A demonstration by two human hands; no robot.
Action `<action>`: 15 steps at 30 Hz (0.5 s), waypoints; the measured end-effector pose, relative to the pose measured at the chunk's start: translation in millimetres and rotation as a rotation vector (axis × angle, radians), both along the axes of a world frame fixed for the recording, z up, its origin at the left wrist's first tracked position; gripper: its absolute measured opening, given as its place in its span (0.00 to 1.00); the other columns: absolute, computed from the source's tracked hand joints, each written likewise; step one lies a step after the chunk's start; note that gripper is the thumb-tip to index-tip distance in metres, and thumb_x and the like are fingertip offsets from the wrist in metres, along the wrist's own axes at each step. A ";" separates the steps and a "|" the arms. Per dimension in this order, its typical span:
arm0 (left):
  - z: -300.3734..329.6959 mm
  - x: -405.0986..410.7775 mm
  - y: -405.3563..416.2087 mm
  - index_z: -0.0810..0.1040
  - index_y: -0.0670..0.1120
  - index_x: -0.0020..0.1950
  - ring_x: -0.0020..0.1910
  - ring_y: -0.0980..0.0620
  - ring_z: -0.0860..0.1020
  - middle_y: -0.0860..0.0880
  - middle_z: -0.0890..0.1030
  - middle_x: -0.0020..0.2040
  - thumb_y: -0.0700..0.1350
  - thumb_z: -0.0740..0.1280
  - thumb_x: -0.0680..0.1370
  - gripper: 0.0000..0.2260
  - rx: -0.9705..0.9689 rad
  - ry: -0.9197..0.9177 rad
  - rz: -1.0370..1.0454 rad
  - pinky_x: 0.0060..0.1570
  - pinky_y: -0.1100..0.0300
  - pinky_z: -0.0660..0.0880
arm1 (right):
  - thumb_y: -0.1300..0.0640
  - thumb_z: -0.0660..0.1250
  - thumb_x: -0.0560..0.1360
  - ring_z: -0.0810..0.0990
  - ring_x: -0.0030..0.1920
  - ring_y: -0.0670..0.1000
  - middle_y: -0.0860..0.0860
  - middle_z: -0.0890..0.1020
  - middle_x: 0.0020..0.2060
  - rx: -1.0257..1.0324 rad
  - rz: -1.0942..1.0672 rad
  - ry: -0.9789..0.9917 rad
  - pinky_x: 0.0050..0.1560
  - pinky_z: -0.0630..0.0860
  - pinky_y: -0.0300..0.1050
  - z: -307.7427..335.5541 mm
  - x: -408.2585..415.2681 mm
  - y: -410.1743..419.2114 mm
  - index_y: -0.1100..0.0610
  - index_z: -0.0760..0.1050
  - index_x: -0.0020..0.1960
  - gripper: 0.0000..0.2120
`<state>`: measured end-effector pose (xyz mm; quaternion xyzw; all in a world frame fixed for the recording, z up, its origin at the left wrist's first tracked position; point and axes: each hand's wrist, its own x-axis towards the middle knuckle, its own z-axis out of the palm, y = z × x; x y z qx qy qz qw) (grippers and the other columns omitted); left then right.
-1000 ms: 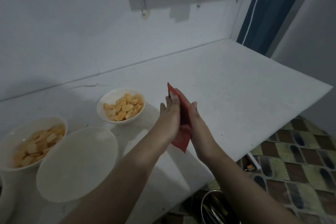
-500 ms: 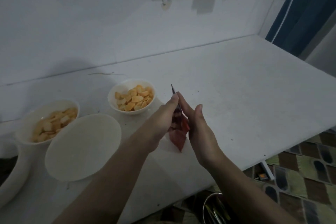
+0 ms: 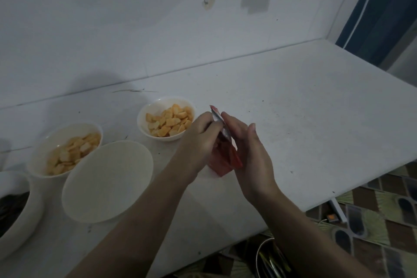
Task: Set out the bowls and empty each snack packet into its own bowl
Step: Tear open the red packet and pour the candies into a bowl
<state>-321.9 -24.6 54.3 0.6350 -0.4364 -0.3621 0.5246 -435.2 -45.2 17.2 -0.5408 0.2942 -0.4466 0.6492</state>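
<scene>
A red snack packet (image 3: 225, 158) stands on edge between my two hands, above the white counter (image 3: 304, 119). My left hand (image 3: 198, 140) grips its left side near the top. The palm of my right hand (image 3: 250, 153) lies flat against its right side, fingers straight. A small white bowl (image 3: 165, 121) of orange snack pieces sits just left of my left hand. Another white bowl (image 3: 65, 148) with the same pieces is further left. In front of those two stands an empty white bowl (image 3: 107, 180).
A white dish with something dark inside (image 3: 13, 210) shows at the left edge. The counter's front edge runs diagonally at the right, over a patterned floor (image 3: 383, 221). A metal pot (image 3: 270, 259) sits below the edge. A white wall backs the counter.
The view has swung right and down. My left hand has gone from flat against the packet to closed on its top, and the packet now stands more upright.
</scene>
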 end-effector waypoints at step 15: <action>-9.8 7.9 1.5 0.67 0.49 0.37 0.31 0.57 0.66 0.56 0.68 0.30 0.45 0.60 0.81 0.13 -0.174 -0.276 -0.145 0.33 0.59 0.64 | 0.46 0.56 0.81 0.74 0.47 0.64 0.65 0.72 0.45 -0.142 0.036 0.307 0.54 0.76 0.65 13.6 0.2 -16.8 0.65 0.70 0.49 0.21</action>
